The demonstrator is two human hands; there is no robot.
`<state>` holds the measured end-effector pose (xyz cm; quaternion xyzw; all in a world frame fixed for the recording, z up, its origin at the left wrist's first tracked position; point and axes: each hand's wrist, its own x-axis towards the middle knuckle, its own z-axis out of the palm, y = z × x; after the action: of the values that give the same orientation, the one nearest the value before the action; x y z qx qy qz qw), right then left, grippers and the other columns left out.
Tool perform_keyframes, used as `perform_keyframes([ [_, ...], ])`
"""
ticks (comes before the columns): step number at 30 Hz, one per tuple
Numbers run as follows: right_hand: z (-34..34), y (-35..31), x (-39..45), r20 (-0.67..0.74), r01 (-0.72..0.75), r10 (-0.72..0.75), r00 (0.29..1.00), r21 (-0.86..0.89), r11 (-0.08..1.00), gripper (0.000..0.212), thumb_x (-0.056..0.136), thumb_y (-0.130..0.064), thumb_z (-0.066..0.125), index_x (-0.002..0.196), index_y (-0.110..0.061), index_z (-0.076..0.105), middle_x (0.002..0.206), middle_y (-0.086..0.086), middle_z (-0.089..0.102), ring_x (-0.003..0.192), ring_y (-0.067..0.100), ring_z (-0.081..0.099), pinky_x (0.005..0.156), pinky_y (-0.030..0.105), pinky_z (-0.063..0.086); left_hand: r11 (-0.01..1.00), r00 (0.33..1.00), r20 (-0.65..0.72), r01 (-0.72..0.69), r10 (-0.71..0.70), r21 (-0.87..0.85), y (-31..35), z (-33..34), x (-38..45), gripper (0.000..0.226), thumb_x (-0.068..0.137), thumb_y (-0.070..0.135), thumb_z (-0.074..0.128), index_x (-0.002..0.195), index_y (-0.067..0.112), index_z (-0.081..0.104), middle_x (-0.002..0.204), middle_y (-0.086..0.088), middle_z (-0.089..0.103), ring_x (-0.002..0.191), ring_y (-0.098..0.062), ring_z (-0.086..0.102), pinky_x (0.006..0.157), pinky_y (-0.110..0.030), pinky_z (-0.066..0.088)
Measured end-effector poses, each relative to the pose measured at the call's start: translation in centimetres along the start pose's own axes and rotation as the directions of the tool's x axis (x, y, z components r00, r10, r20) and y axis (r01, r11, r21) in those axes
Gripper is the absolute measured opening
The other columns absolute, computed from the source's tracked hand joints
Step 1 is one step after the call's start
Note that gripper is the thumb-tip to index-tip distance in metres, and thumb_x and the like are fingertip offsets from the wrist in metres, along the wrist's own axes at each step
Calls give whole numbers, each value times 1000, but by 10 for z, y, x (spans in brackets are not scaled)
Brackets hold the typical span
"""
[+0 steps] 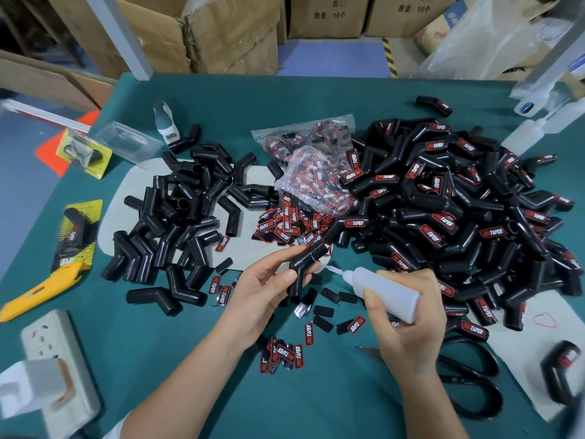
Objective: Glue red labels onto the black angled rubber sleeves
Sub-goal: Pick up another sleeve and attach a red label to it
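While left hand [264,288] grips a sleeve [305,264], right hand [408,321] squeezes glue bottle [384,289], clear bag [316,182] holding labels.

Two hands [262,289], one glue bottle [384,289], two sleeve piles [177,217], one scissors [471,375], one yellow utility knife [41,288], one power strip [53,353], two label bags [316,172].

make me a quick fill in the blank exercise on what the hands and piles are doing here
1. The left hand holds a black angled ____.
2. The right hand holds a white squeeze bottle whose nozzle points toward the ____ hand.
3. The pile of labelled sleeves lies on the person's ____ side.
4. The utility knife near the table's left edge is ____.

Missing words: sleeve; left; right; yellow
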<state>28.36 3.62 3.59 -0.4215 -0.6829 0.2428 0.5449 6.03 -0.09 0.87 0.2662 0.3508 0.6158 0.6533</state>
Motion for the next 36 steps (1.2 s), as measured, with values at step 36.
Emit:
perform_keyframes([
  [36, 1, -2, 1, 1, -6, 6, 1000, 16, 1000, 28, 87, -23, 69, 114, -26, 60, 105, -10, 60, 97, -4, 56, 83, 10, 42, 999, 999, -24, 27, -28, -43, 6, 6, -2, 48, 95, 18, 77, 140, 7, 64, 138, -30, 63, 129, -37, 65, 101, -28, 55],
])
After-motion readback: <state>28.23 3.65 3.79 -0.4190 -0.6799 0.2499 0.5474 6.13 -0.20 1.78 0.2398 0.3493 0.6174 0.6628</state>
